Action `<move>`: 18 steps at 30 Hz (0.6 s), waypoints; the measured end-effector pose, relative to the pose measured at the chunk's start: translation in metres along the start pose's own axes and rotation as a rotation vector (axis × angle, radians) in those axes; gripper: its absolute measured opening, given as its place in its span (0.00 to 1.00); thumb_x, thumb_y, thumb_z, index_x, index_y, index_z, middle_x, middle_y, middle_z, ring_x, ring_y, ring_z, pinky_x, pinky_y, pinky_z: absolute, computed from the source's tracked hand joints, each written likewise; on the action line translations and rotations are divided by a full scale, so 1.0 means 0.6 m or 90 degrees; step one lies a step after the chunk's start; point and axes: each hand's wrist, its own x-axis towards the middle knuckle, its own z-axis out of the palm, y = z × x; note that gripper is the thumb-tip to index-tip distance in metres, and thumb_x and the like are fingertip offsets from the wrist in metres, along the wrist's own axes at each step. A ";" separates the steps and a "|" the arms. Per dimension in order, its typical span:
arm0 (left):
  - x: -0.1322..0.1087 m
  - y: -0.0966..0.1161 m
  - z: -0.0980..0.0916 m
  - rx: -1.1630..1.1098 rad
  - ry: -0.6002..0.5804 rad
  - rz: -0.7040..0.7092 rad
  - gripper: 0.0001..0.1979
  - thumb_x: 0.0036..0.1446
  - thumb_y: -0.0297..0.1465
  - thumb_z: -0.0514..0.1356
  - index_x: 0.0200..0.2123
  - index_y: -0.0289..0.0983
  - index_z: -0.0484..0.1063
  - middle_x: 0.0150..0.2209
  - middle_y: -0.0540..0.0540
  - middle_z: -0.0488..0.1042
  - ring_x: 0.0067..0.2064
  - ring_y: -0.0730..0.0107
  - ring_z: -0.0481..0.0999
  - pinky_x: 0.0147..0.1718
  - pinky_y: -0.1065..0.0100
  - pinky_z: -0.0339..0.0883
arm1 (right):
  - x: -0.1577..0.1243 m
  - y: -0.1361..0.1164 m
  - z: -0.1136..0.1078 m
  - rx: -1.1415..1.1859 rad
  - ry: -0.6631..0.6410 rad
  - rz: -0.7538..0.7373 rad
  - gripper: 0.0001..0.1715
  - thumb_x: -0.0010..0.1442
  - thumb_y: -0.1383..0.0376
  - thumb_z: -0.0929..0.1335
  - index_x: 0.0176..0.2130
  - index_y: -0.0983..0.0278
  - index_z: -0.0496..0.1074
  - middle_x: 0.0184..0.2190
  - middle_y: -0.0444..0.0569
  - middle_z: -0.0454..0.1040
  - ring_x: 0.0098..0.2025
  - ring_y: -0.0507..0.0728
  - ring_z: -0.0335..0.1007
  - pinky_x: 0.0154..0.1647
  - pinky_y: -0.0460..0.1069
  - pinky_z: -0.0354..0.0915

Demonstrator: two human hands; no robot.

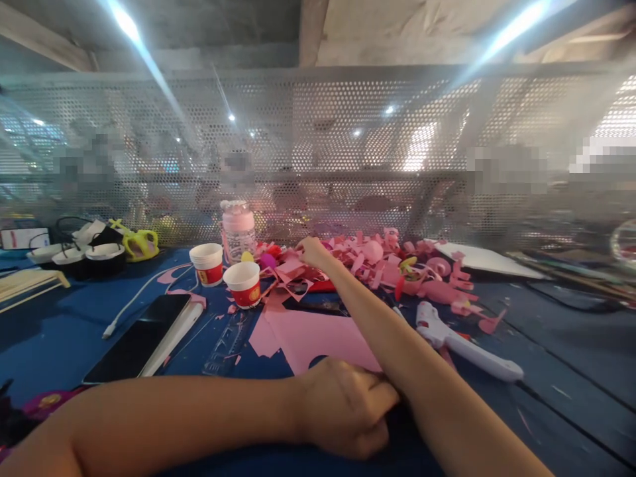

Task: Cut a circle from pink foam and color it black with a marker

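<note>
My left hand (345, 405) is close to me at the table's front, its fingers curled in beside my right forearm. What it holds, if anything, is hidden. Stretched out across the table, my right hand (314, 252) is at the near left part of a heap of pink foam-like scraps (370, 255). Its fingers point away and down, and their grip does not show. Between the two hands lies a pink sheet (318, 334) with cut edges, partly covered by a dark, long object. A white glue gun (464, 344) rests to the right of my right forearm.
Two red-and-white paper cups (245, 285) and a pink-lidded clear bottle (238, 232) stand left of the heap. A phone (142, 334), a clear ruler (226, 344) and a white cable (144, 291) lie at left. Behind rises a perforated metal panel (338, 146).
</note>
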 end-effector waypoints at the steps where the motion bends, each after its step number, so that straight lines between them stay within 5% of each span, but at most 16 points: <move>1: 0.000 0.000 0.000 -0.006 0.003 0.003 0.14 0.52 0.27 0.50 0.42 0.31 0.65 0.32 0.43 0.75 0.30 0.68 0.74 0.25 0.71 0.67 | 0.001 0.004 -0.010 0.007 0.017 0.004 0.14 0.61 0.61 0.65 0.45 0.67 0.69 0.45 0.50 0.71 0.44 0.57 0.69 0.44 0.55 0.67; 11: 0.002 0.001 -0.003 -0.010 0.023 0.021 0.13 0.53 0.26 0.50 0.41 0.31 0.66 0.37 0.40 0.75 0.39 0.66 0.75 0.35 0.69 0.70 | -0.016 0.030 -0.112 0.098 0.219 0.084 0.24 0.49 0.73 0.66 0.47 0.73 0.73 0.39 0.53 0.78 0.40 0.58 0.74 0.43 0.46 0.66; 18: 0.001 0.002 -0.007 -0.016 -0.006 0.003 0.13 0.53 0.25 0.50 0.43 0.32 0.64 0.39 0.41 0.75 0.40 0.66 0.75 0.36 0.69 0.71 | -0.023 0.002 -0.116 0.136 0.200 0.072 0.26 0.46 0.75 0.65 0.47 0.72 0.74 0.40 0.52 0.77 0.41 0.57 0.73 0.42 0.46 0.67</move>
